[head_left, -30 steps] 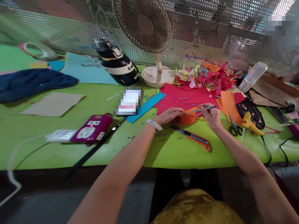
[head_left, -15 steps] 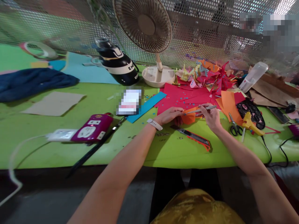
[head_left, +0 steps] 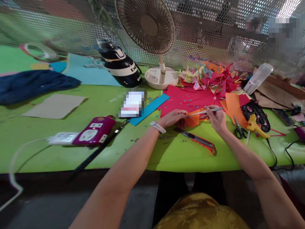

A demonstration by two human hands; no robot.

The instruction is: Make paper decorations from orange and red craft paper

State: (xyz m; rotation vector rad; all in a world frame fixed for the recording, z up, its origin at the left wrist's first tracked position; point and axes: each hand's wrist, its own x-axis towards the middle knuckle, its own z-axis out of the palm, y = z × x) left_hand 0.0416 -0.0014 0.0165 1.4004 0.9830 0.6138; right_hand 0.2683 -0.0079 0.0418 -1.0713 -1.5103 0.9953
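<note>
Folded orange paper [head_left: 193, 121] pinched by left hand [head_left: 174, 118], slim silvery metal tool [head_left: 217, 109] by right hand [head_left: 217, 119]; dotted multicoloured paper pile [head_left: 221, 79], 1 o'clock, likely done, orange seemingly unfinished

A slim whitish wristband [head_left: 157, 127] circles the left wrist [head_left: 163, 123], and both forearms [head_left: 130, 163] are uncovered, any sleeves lying out of view; the top [head_left: 202, 213] is mustard yellow, mottled with a paler leaf-like pattern, and the legwear [head_left: 169, 187] is dark, close to black
</note>
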